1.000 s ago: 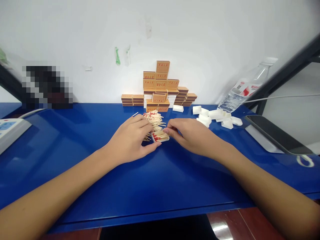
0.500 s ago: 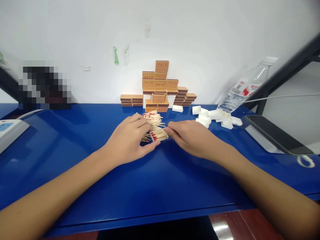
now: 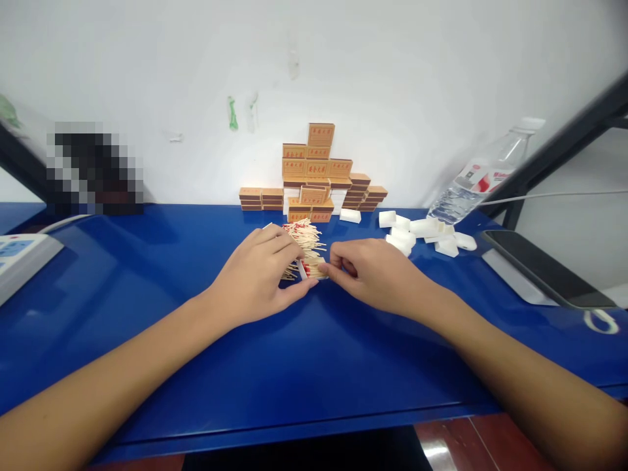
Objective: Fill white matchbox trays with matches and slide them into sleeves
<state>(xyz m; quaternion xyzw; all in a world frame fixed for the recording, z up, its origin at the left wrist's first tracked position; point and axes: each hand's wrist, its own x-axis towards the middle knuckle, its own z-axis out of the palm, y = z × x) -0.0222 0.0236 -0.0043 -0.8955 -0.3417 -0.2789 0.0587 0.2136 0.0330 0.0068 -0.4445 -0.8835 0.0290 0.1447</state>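
In the head view my left hand (image 3: 267, 269) grips a small white matchbox tray (image 3: 302, 269), thumb along its near side and fingers over its far left. Red-headed matches (image 3: 314, 269) lie lengthwise in the tray. Curled in at the tray's right end is my right hand (image 3: 375, 267), its thumb tip on the matches there; what its fingertips pinch is partly hidden. A loose pile of matches (image 3: 308, 237) lies just behind the tray, and more sticks show beneath my left hand.
Orange matchboxes (image 3: 318, 168) stand stacked against the wall. Several white empty trays (image 3: 424, 227) lie to the right of them. Farther right are a leaning water bottle (image 3: 458, 193) and a phone (image 3: 544, 265). A white device (image 3: 29, 261) sits at the table's left edge.
My right thumb has moved onto the matches at the tray's right end, and a gap now shows between thumb and curled fingers. The view has shifted slightly; my left hand still holds the tray.
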